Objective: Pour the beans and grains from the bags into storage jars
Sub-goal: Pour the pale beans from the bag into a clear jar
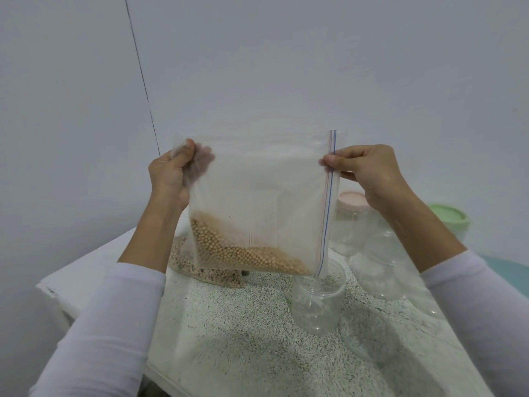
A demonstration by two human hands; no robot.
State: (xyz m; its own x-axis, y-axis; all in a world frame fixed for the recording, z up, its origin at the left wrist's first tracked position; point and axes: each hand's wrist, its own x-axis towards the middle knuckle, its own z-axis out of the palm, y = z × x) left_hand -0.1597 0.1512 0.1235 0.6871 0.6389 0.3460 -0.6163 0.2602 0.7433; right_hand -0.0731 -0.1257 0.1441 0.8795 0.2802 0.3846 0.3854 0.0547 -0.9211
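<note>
I hold a clear zip bag (266,190) turned on its side above the table, its zip strip running down the right edge. Yellow beans (246,253) lie along its lower edge. My left hand (171,173) pinches the bag's upper left corner. My right hand (369,170) pinches the zip edge at the upper right. The bag's lower right corner hangs just over the mouth of an open clear jar (317,302), which looks empty.
Another bag of brownish grains (200,270) lies on the speckled table (229,339) behind the held bag. More clear jars stand at the right, one with a pink lid (352,200), one with a green lid (449,217), and one open jar (386,267).
</note>
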